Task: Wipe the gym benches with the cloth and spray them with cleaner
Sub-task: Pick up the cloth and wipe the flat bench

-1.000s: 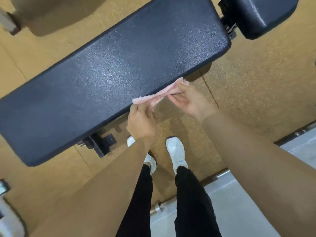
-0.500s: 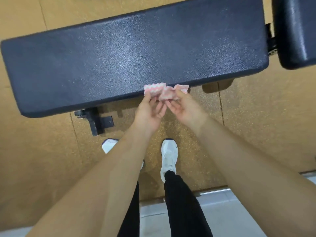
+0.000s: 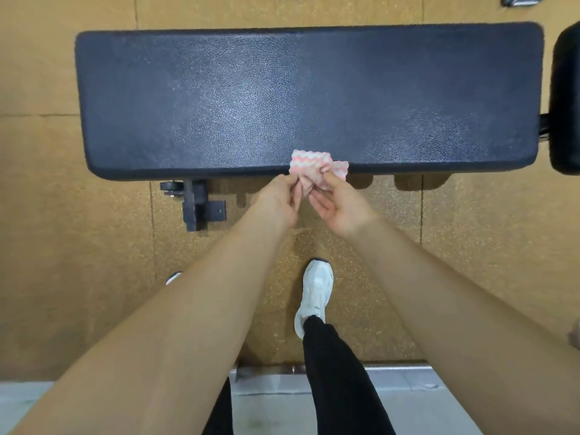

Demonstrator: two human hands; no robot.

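The long black padded bench [image 3: 282, 98] lies across the view with a grainy, shiny top, and the small pink-and-white cloth [image 3: 310, 166], crumpled, is at its near edge, pinched by the left hand [image 3: 277, 199] and the right hand [image 3: 340, 207].

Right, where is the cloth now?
In the head view the pink-and-white cloth sits centre frame, held by the left hand and right hand at the near edge of the black bench pad.

Bench pad [image 3: 282, 98] lies open; another pad [image 3: 565, 105], apparently, crowds its right end.
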